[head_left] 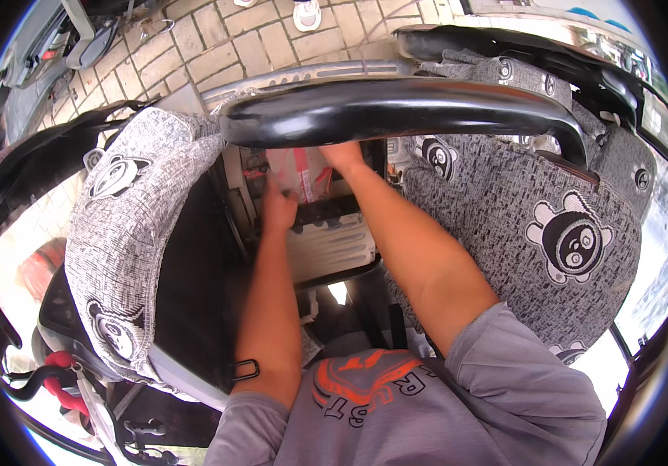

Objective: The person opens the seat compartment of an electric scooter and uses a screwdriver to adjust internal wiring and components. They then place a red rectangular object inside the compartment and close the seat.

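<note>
Under black bar (396,109), reaching into bay (332,248) beside patterned seat (481,233). Holding left hand (280,206) half-curled by red pack (300,165) inside bay, right hand (341,157) at pack's right edge, partly behind bar; can't tell grip for either.

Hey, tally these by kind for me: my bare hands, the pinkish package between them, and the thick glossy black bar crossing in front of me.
Bare hands: 2 (left hand, right hand)
Pinkish package: 1
Glossy black bar: 1
Total: 4
</note>
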